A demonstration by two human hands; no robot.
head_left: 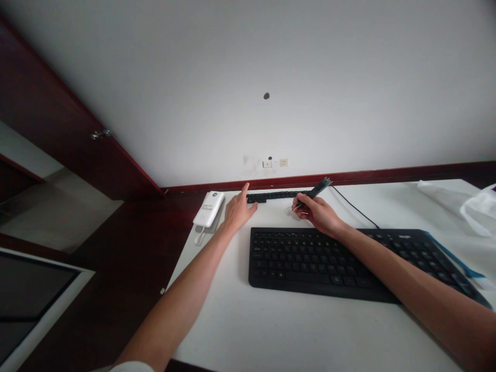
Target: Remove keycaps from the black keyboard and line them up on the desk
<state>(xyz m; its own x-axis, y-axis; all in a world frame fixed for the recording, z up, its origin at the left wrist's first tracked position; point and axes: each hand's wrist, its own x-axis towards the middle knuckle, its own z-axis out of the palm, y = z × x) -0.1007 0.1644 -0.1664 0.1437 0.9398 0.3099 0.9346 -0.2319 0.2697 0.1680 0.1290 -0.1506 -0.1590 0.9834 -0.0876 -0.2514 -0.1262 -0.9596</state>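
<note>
My left hand (pixel 237 209) is at the back left of the white table, its thumb and index finger spread apart. It is beside the left end of a row of small black keycaps (pixel 277 196). Between the fingers of my right hand (pixel 318 213) is a slim black tool with thin wires (pixel 318 188). Its upper end points up and right, and the thin pale wires show at the lower end, below my fingertips. Under my right forearm lies a black keyboard (pixel 306 276), partly covered by the arm.
A white power bank (pixel 209 209) with a short cable loop lies at the table's left edge. A black cord (pixel 354 206) runs behind the keyboard. White plastic bag material (pixel 457 204) is at the right. Beyond the white table (pixel 294 330) stands a wall with sockets (pixel 275 163).
</note>
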